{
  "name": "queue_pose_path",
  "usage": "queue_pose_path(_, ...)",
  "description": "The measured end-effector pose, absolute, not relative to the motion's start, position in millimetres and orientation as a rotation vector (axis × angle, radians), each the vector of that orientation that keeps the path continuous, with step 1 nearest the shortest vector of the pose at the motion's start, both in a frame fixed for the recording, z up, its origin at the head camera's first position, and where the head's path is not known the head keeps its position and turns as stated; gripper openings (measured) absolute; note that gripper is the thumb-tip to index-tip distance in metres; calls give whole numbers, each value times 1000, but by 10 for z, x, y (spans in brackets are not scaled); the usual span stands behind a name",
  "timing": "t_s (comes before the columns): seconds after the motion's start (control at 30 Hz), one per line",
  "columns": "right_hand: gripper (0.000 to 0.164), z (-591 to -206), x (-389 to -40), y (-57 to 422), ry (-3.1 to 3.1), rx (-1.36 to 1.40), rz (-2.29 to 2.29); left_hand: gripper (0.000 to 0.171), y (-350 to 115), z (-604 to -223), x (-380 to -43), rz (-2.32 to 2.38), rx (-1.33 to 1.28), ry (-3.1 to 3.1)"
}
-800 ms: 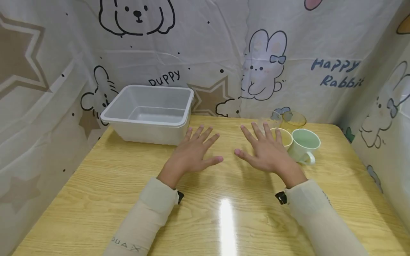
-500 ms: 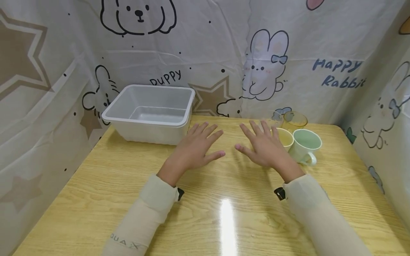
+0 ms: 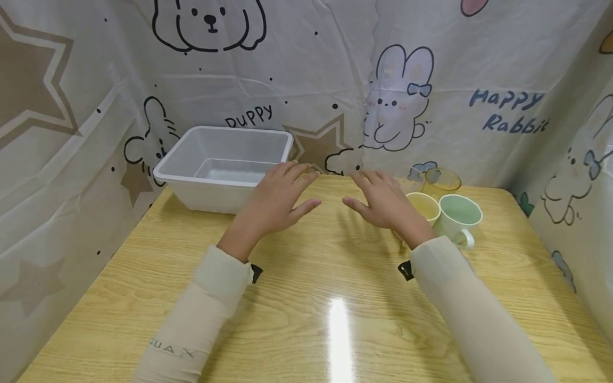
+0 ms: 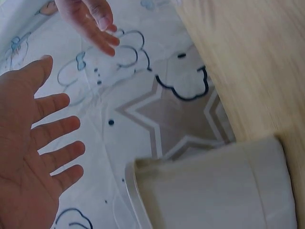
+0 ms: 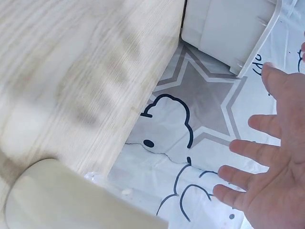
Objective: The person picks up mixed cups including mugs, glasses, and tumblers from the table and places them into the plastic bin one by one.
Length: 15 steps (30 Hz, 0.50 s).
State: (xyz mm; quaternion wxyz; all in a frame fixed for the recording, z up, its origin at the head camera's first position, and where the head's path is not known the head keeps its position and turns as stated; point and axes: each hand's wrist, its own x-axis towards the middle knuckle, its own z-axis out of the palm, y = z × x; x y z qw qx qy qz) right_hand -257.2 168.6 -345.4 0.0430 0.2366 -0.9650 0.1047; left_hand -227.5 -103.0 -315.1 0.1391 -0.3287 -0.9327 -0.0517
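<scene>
My left hand [image 3: 274,202] hovers palm down beside the near right corner of a white plastic tub [image 3: 206,196], partly covering it in the head view. Its fingers are extended and spread, with nothing held; the left wrist view shows the bare palm. My right hand [image 3: 387,201] is likewise raised over the table, fingers extended, just left of a yellow cup [image 3: 426,205] that it partly hides. Beside that cup stands a pale green mug [image 3: 460,213], its handle facing me. Behind them are an amber glass [image 3: 442,182] and a clear glass [image 3: 410,183], partly hidden by the right hand.
Under everything is a wood-grain table [image 3: 297,298] with a bright light reflection near its front. A printed cloth [image 3: 325,64] with cartoon animals hangs along the back and both sides. The tub stands at the back left, the cups at the back right.
Both hands have lifted and moved forward and slightly left, still with nothing in them. The tub, cups and glasses have stayed in place; the head view has shifted slightly.
</scene>
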Motion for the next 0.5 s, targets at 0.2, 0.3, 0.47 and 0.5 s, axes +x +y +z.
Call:
queue_pose_path(0.2, 73, -3397, -2725, 1572, -2951, 756, 351, 63, -1276, -3082, -2352, -165, -857, -2740)
queue_pose_path(0.3, 73, -3372, -2797, 1507, -2948, 763, 371, 63, -1419, -3050, -2388, -170, -829, -2759)
queue_pose_path(0.47, 69, -3327, -2925, 1351, -2928, 790, 444, 60, -1687, -3019, -2466, -195, -756, -2801)
queue_pose_path(0.5, 68, -3319, -2947, 1312, -2924, 791, 461, 60, -1742, -3019, -2485, -198, -740, -2805)
